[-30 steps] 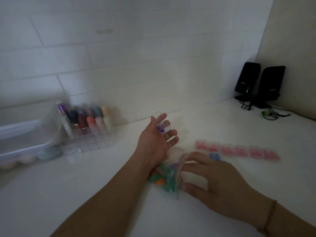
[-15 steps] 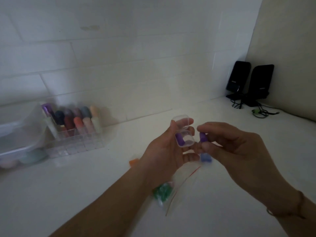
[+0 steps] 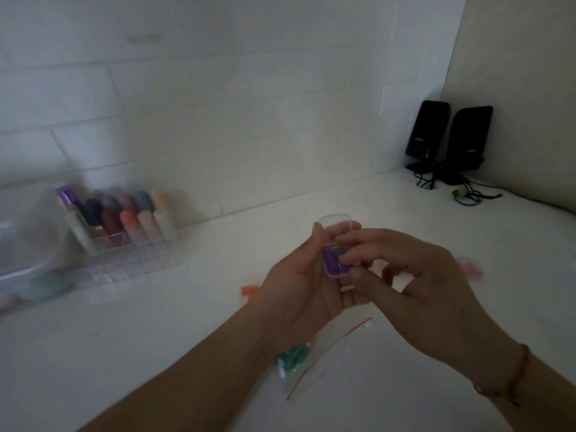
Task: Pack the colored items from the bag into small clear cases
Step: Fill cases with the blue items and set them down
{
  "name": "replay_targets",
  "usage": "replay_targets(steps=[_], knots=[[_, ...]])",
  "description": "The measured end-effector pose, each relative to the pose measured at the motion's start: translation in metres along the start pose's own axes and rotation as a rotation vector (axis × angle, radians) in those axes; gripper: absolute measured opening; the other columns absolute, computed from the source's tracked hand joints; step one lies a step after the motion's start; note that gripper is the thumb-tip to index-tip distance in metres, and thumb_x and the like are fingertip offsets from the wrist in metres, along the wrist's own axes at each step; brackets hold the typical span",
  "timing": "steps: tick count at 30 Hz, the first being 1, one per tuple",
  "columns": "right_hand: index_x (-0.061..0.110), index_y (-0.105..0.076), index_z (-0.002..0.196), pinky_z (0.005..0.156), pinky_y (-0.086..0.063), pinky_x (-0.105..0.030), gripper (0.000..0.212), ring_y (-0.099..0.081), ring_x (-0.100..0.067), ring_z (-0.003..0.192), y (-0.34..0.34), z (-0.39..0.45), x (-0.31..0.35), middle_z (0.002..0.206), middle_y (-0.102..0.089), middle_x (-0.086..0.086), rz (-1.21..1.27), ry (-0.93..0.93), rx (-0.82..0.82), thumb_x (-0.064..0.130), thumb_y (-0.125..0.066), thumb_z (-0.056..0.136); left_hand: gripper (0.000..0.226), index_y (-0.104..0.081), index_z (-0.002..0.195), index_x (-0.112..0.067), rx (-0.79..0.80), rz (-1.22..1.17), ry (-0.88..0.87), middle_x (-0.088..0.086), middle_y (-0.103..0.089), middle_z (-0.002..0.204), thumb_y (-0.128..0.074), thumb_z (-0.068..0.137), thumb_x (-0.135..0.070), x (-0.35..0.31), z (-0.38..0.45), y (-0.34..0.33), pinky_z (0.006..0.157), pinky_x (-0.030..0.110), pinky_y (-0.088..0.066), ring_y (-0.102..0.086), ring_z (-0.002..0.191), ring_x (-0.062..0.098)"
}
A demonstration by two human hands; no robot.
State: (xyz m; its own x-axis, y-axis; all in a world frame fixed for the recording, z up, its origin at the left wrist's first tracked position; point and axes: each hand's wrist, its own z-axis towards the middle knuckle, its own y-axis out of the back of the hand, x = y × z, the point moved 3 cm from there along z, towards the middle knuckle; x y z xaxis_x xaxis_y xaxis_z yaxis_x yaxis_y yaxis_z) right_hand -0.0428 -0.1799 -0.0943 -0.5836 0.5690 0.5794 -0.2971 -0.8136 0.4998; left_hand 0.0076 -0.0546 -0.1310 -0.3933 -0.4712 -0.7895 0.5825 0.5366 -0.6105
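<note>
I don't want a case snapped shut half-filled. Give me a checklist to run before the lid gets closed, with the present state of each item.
1. Clear case held firmly: ok, the left hand grips it off the table.
2. Lid open: ok, it stands up above the fingers.
3. Purple items in the base: ok, purple shows inside.
4. Items seated flat, clear of the rim: cannot tell, the right hand covers part of the base.
5. Right fingers out of the lid's path: not ok, they press into the case.
6. Bag within reach: ok, it lies below the hands with green items inside.
</note>
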Motion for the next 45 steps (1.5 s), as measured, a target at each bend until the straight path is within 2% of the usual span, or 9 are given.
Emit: replay_targets(steps=[11,16,19,25,29,34,37,40,45], knots=[[0.027,-0.067,0.065,0.056,-0.041,-0.008,0.029,-0.059,-0.015,0.072,-0.002,0.0,-0.012,0.086,-0.057,0.007,0.113,-0.226,-0.04,0.0,-0.075,0.067,0.051,-0.057,0.114,-0.017,0.023,-0.04,0.034,0.018,-0.05,0.122,-0.044,0.085,-0.057,0.006,0.001,-0.002,0.088,0.044,-0.04,-0.042,0.111,0.036],[0.023,-0.064,0.065,0.061,-0.051,-0.029,0.024,-0.063,-0.021,0.074,0.006,0.004,-0.015,0.085,-0.064,0.002,0.264,-0.266,0.02,0.007,-0.082,0.066,0.037,-0.054,0.115,-0.01,0.023,-0.068,0.026,0.018,-0.059,0.103,-0.054,0.082,-0.025,-0.001,0.001,-0.003,0.07,0.034,-0.049,-0.057,0.081,0.026],[0.025,-0.066,0.075,0.056,-0.046,-0.027,0.01,-0.059,-0.011,0.062,0.018,0.008,-0.016,0.074,-0.067,0.003,0.348,-0.359,-0.087,0.021,-0.075,0.078,0.055,-0.047,0.127,-0.004,0.014,-0.018,0.009,0.026,-0.067,0.104,-0.049,0.072,0.001,-0.005,0.001,-0.004,0.069,0.035,-0.056,-0.065,0.072,0.03],[0.039,-0.068,0.093,0.065,-0.041,-0.007,0.017,-0.058,0.0,0.078,0.01,0.003,-0.015,0.088,-0.065,0.019,-0.125,-0.328,0.075,0.046,-0.055,0.086,0.078,-0.012,0.142,-0.053,0.046,0.415,-0.184,0.007,-0.042,0.148,-0.048,0.096,-0.002,-0.002,-0.005,-0.011,0.09,0.043,-0.055,-0.065,0.111,0.03],[0.039,-0.069,0.084,0.061,-0.037,-0.006,0.016,-0.058,0.005,0.077,0.009,0.003,-0.01,0.079,-0.062,0.03,-0.109,-0.315,0.144,0.052,-0.059,0.084,0.084,0.003,0.142,-0.054,0.048,0.685,-0.327,-0.004,-0.025,0.156,-0.041,0.1,0.003,-0.001,-0.009,-0.011,0.094,0.036,-0.052,-0.05,0.132,0.021],[0.022,-0.071,0.089,0.067,-0.048,-0.014,0.007,-0.066,-0.002,0.074,0.029,0.013,-0.012,0.083,-0.072,0.016,0.138,-0.311,0.003,0.015,-0.069,0.086,0.068,-0.027,0.142,-0.032,-0.027,0.686,-0.401,-0.001,-0.042,0.147,-0.052,0.09,0.003,-0.008,-0.005,-0.009,0.089,0.038,-0.054,-0.064,0.113,0.025],[0.006,-0.068,0.096,0.069,-0.058,-0.027,0.011,-0.068,-0.018,0.079,0.064,0.022,-0.034,0.091,-0.073,-0.015,0.43,-0.414,-0.127,0.003,-0.066,0.086,0.033,-0.06,0.117,-0.02,-0.227,1.144,-0.585,-0.007,-0.064,0.118,-0.058,0.087,-0.006,-0.016,-0.005,0.002,0.084,0.032,-0.052,-0.068,0.097,0.019],[0.015,-0.067,0.087,0.069,-0.059,-0.043,0.012,-0.067,-0.022,0.066,0.072,0.009,-0.07,0.073,-0.071,-0.01,0.232,-0.525,-0.015,0.007,-0.074,0.081,0.023,-0.069,0.106,-0.021,-0.211,1.569,-0.644,-0.01,-0.066,0.106,-0.062,0.087,-0.01,-0.018,-0.004,0.004,0.085,0.022,-0.048,-0.063,0.095,0.008],[0.022,-0.059,0.067,0.055,-0.04,-0.009,0.025,-0.059,-0.005,0.059,0.048,-0.024,-0.095,0.059,-0.063,0.004,-0.247,-0.544,0.022,0.029,-0.083,0.072,0.025,-0.067,0.109,-0.032,-0.091,1.994,-0.299,-0.013,-0.061,0.115,-0.047,0.093,-0.029,-0.005,0.017,-0.006,0.09,0.031,-0.048,-0.056,0.101,0.008]])
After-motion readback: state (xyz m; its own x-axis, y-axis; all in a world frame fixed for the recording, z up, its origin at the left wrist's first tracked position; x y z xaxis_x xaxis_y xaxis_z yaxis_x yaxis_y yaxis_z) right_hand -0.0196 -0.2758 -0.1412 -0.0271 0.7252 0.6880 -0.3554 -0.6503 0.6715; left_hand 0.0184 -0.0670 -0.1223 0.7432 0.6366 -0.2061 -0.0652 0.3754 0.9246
